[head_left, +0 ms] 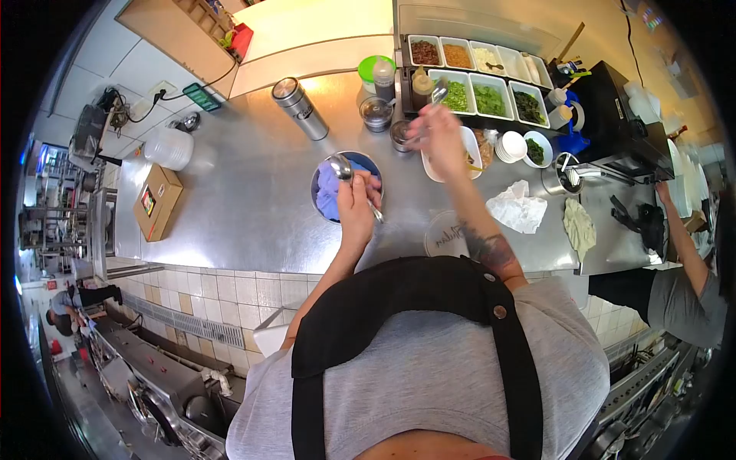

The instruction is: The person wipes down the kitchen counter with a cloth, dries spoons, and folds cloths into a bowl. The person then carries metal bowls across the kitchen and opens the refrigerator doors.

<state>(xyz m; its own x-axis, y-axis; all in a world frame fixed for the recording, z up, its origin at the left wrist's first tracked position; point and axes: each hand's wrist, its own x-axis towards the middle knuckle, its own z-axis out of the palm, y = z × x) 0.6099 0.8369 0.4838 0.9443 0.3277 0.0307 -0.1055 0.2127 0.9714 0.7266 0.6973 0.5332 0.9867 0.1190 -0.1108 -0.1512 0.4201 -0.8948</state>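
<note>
My left hand [357, 198] is closed around a metal spoon [340, 165], whose handle pokes out below the fingers. It is above a dark-rimmed bowl [313, 192] with a soft purple mass [327, 201] inside; whether the spoon touches the mass I cannot tell. Farther right, my right hand [441, 142] is smeared by motion, and a second metal spoon [439, 93] shows at its fingers. Under that hand is a white tray [471, 142], partly hidden by the forearm. Beside the fingers stands a small dark jar [399, 136].
A steel flask [300, 109] stands behind the bowl. White tubs of chopped greens [489, 100] line the back right, near squeeze bottles [383, 78]. Crumpled paper [518, 207] and a cloth [579, 228] lie rightward. A cardboard box [159, 201] sits left. Another person's arm [675, 222] reaches in right.
</note>
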